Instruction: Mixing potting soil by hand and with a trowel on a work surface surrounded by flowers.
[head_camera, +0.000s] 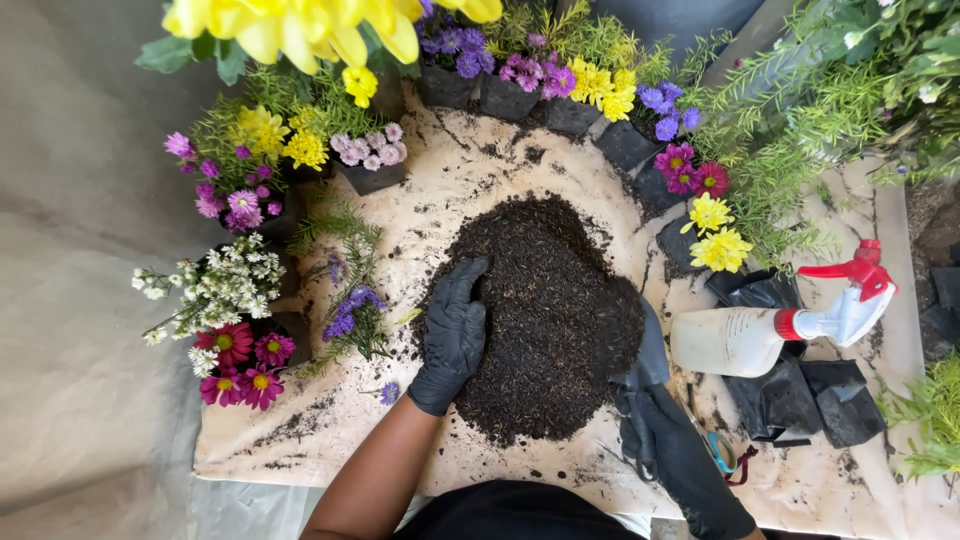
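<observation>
**Gloved hands at a soil heap, flowers ringed around**

Left hand (453, 335), black glove, lies flat on the left flank of the soil heap (550, 315). Fingers spread and open, palm down, gripping nothing. Bare forearm runs back to the near edge.

Right hand (668, 445), also black-gloved, sits at the near right foot of the heap. It overlaps a dark glove or bag piece (648, 365) that rises along the heap's right edge. Fingers blur into that dark stuff; cannot tell whether they are closed on it or loose.

Heap: dark, coarse, roughly heart-shaped, mid-sheet, on a pale cloth (480, 165) smeared with crumbs of soil.

Just right of the right hand, a bit of blue-handled tool (722, 452) shows on the cloth, mostly hidden.

Right of the heap, a white spray bottle (745, 340) lies on its side, red trigger pointing right. Near it, empty black pots (800, 395), crumpled.

Far side, potted flowers in an arc from left round to right: white sprigs (225, 285) and red daisies (240, 360) at left, purple asters (350, 310) close to the left hand, yellow blooms (265, 130) and pink ones (368, 148) further off, more purple and yellow along the far edge, yellow daisies (718, 235) at right. Green ferny foliage (800, 120) far right
</observation>
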